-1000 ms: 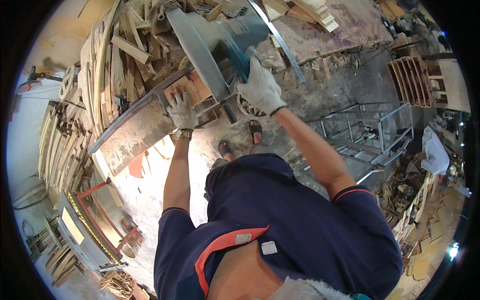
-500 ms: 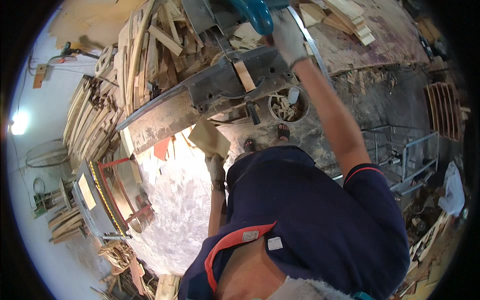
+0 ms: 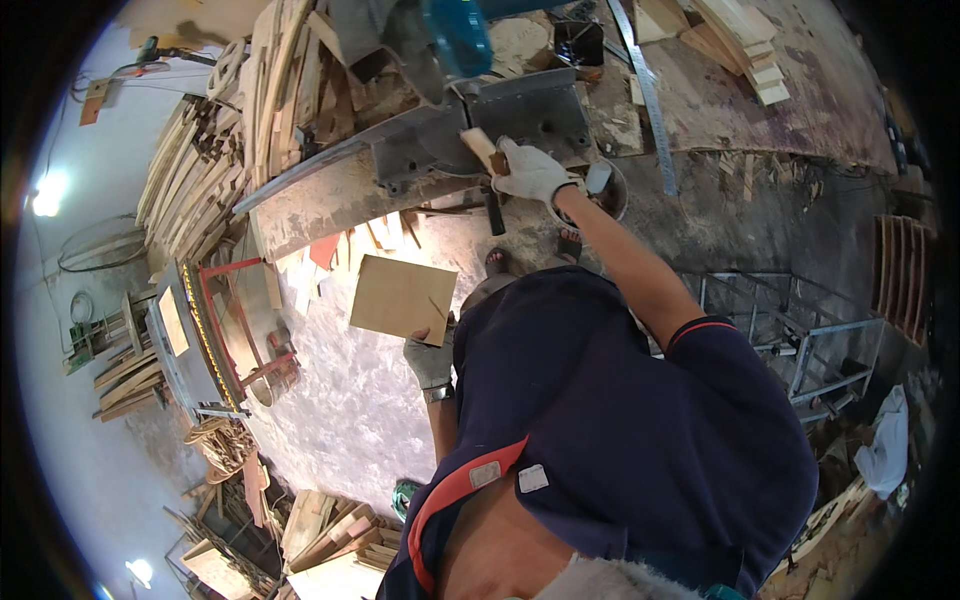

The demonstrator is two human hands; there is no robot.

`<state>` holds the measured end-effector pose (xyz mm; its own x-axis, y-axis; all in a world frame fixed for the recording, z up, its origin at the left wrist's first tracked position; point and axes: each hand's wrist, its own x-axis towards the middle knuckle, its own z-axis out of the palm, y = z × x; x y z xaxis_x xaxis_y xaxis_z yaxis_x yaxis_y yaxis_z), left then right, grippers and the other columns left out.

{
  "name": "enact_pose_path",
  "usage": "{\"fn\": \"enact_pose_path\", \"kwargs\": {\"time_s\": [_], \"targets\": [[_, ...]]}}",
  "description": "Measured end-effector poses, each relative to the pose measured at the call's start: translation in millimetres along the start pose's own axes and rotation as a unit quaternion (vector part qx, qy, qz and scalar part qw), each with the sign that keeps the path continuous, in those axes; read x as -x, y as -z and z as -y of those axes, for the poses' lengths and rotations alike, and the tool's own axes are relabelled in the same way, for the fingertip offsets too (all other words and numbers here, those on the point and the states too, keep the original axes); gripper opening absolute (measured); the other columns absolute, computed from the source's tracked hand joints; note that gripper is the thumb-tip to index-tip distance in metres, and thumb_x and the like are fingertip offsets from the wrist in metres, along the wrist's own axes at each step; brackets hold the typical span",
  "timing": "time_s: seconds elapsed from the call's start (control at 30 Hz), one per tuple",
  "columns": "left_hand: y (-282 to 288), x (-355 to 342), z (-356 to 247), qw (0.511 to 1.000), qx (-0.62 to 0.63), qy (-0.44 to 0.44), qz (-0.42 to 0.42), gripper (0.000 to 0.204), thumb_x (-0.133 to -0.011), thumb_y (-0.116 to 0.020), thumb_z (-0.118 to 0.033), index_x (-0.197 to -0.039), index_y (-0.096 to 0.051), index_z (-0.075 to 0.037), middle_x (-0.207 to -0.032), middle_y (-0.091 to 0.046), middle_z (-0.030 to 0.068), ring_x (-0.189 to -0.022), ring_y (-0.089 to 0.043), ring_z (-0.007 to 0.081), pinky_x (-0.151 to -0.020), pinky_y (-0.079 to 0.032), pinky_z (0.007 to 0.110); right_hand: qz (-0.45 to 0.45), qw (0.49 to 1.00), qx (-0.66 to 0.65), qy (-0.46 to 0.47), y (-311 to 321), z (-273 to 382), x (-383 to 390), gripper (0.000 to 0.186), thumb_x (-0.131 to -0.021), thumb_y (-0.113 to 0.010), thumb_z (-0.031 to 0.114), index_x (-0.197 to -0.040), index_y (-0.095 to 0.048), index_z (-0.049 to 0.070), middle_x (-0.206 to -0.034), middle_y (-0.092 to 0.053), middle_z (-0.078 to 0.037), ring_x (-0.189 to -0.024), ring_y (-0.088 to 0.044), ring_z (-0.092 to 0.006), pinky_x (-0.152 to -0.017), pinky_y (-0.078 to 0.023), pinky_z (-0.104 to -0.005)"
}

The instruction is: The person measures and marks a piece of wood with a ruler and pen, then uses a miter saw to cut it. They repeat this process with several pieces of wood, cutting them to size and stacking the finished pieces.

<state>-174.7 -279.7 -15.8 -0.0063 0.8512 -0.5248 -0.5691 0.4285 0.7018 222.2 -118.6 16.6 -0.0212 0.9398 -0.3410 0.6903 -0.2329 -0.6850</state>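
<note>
My left hand (image 3: 430,362), in a grey glove, grips the lower edge of a flat, light-brown square board (image 3: 398,292). The board is held out beside my body, its broad face upward. In front of me, my right hand (image 3: 533,172), in a white glove with bare fingertips, has its fingers closed on the near end of a small wood block (image 3: 477,146). The block lies on the grey base (image 3: 415,160) of a miter saw. The saw's teal body (image 3: 458,38) is above and beyond the block, apart from my right hand.
A black clamp handle (image 3: 494,214) sticks out from the saw base. A bucket (image 3: 618,190) stands below my right wrist. A long metal ruler (image 3: 645,100) lies on the bench to the right. Stacked wood strips (image 3: 200,170) fill the left; a metal frame (image 3: 800,340) stands right.
My right hand has left the saw's teal handle and come down to the wood block. The board in my left hand has turned to show its full face.
</note>
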Motion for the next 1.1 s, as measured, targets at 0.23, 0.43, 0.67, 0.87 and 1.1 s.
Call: {"fn": "enact_pose_path", "kwargs": {"time_s": [0.23, 0.43, 0.67, 0.87, 1.1], "targets": [[-58, 31, 5, 1.0, 0.011, 0.021, -0.006, 0.062, -0.085, -0.06, -0.021, -0.141, -0.047, 0.001, -0.136, -0.054, 0.0267, -0.119, -0.059, 0.046, -0.095, -0.054, 0.06, 0.249, 0.862, -0.438, -0.056, -8, -141, 105, 0.06, -0.094, -0.068, 0.038, -0.137, -0.052, -0.002, -0.094, -0.066, -0.01, -0.072, -0.068, -0.017, -0.066, -0.056, -0.0318], [-90, 16, 8, 0.982, 0.028, 0.165, 0.089, 0.076, -0.092, -0.065, -0.051, -0.147, -0.04, -0.006, -0.142, -0.053, 0.0201, -0.121, -0.061, 0.0391, -0.097, -0.054, 0.056, 0.017, 0.958, -0.176, -0.225, -29, -145, 158, 0.058, -0.101, -0.062, 0.04, -0.141, -0.052, -0.001, -0.106, -0.066, -0.008, -0.089, -0.066, -0.0125, -0.075, -0.055, -0.0293], [-154, -39, 23, 0.915, -0.16, 0.207, 0.309, 0.067, -0.102, -0.054, -0.051, -0.148, -0.039, -0.004, -0.144, -0.055, 0.0139, -0.126, -0.06, 0.0279, -0.104, -0.054, 0.043, -0.074, 0.875, -0.475, -0.055, -15, -44, 180, 0.052, -0.104, -0.06, 0.037, -0.139, -0.056, -0.001, -0.12, -0.068, -0.01, -0.109, -0.063, -0.0195, -0.096, -0.049, -0.0324], [-202, -48, 44, 0.861, -0.149, 0.37, 0.317, 0.067, -0.105, -0.051, -0.052, -0.148, -0.042, -0.002, -0.141, -0.058, 0.0162, -0.124, -0.062, 0.03, -0.104, -0.055, 0.045, -0.223, 0.908, -0.339, -0.1, -20, -39, 212, 0.046, -0.092, -0.071, 0.025, -0.125, -0.062, -0.005, -0.103, -0.069, -0.011, -0.094, -0.063, -0.0162, -0.086, -0.053, -0.0331], [-208, -40, 48, 0.852, -0.189, 0.329, 0.36, 0.066, -0.104, -0.054, -0.049, -0.143, -0.044, 0.002, -0.128, -0.064, 0.0195, -0.106, -0.07, 0.0321, -0.079, -0.063, 0.044, -0.289, 0.811, -0.466, -0.204, -33, -87, 232, 0.025, -0.1, -0.066, 0.024, -0.11, -0.068, 0.001, -0.085, -0.062, 0.002, -0.074, -0.055, -0.0088, -0.065, -0.047, -0.0266]]}}
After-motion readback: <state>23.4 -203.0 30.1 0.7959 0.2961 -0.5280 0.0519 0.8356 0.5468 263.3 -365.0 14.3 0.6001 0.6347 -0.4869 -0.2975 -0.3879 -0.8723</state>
